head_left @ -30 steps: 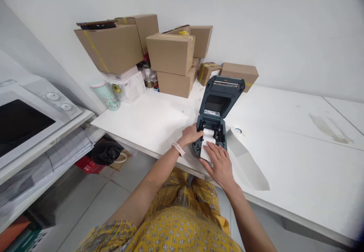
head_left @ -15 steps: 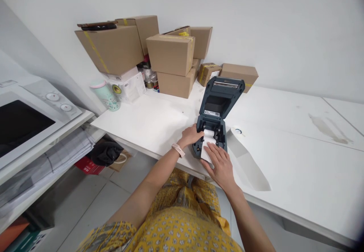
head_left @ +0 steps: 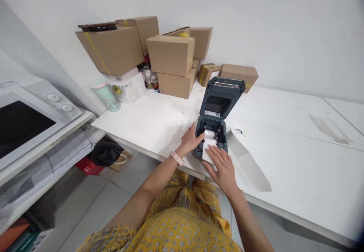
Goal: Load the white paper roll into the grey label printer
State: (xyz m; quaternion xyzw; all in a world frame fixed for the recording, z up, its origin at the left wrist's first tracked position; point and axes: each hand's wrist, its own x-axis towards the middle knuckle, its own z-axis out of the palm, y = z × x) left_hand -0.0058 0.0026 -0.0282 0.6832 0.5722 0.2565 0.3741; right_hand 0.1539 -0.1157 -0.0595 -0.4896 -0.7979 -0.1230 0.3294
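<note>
A dark label printer (head_left: 199, 119) stands near the table's front edge with its lid raised. Inside lies a white paper roll (head_left: 209, 133), and its loose paper strip (head_left: 208, 151) runs forward over the printer's front. At the printer's left side is my left hand (head_left: 190, 139), open, fingers apart, its thumb reaching over the rim close to the roll. My right hand (head_left: 223, 168) rests over the strip with its fingers stretched out flat and its thumb near the strip's front end. Part of the strip and the printer's front right are hidden beneath that hand.
Right of the printer, another paper roll (head_left: 237, 132) lies with a long unrolled strip (head_left: 251, 166) on the white table (head_left: 159, 119). Cardboard boxes (head_left: 170, 56) are stacked against the wall. A mint-green tumbler (head_left: 106, 96) stands at the table's left, near a microwave (head_left: 36, 111) on a shelf.
My left hand has lifted its fingers slightly off the printer's side and spread them. My right hand has shifted a little towards me and right, with the strip's end moving slightly along.
</note>
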